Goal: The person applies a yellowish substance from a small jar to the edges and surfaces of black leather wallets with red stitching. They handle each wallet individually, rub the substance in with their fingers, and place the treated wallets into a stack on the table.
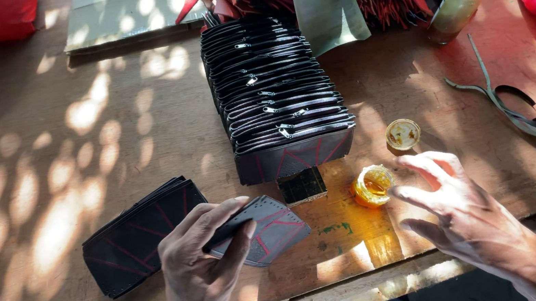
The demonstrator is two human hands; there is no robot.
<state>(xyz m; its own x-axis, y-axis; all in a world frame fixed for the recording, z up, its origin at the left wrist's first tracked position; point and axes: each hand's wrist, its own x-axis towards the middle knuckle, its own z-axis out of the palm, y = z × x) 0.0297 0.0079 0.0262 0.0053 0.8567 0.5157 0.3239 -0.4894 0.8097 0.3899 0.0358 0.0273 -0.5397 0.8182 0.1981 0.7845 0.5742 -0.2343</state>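
A wooden table, dappled with sunlight, is observed under both hands. Left of the left hand's fingers, a fanned stack of black pieces with red stitching is laid flat on the wood. The left hand is closed around a black stitched panel: the thumb is pressed on top, the other fingers are curled beneath, and the panel is held just above the table, its free end projecting to the right of the fingertips. Beyond those fingertips, a small dark square block is set, and behind it a long upright row of black zippered pouches is ranged away from the viewer. Between the two hands, an open small jar of amber glue is placed, with its round lid just behind it. The right hand is held open, fingers spread and empty, the fingertips just beside the jar; contact cannot be confirmed. Farther right of these fingers, dark straps are noted on the table, and a greenish bottle is noted at the far edge.
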